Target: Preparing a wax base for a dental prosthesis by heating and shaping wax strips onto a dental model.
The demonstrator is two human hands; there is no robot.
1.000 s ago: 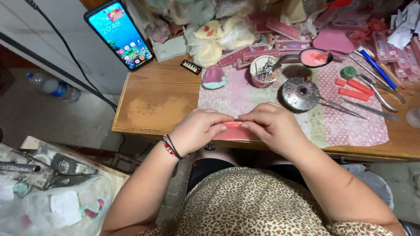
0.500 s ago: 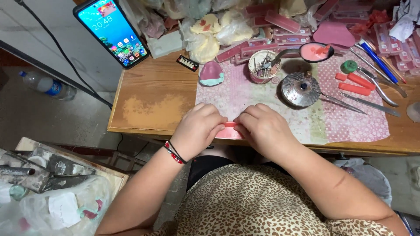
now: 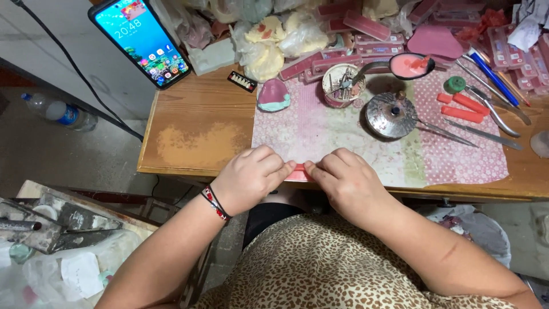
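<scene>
At the near edge of the wooden desk (image 3: 200, 131), the left hand (image 3: 249, 180) and the right hand (image 3: 346, 183) meet, fingers curled and pinching a flat pink wax strip (image 3: 298, 172) between them. It lies on the patterned mat (image 3: 343, 137). Farther back sit a round metal burner (image 3: 392, 114), red wax sticks (image 3: 466, 109) and a propped phone (image 3: 143, 40).

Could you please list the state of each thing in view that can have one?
Left hand: pinching the pink wax piece.
Right hand: pinching its other end.
Smartphone: screen lit, propped up.
Round metal lid: lying flat.
Small tool cup: upright, filled.
Plastic bottle: lying on the floor.
</scene>
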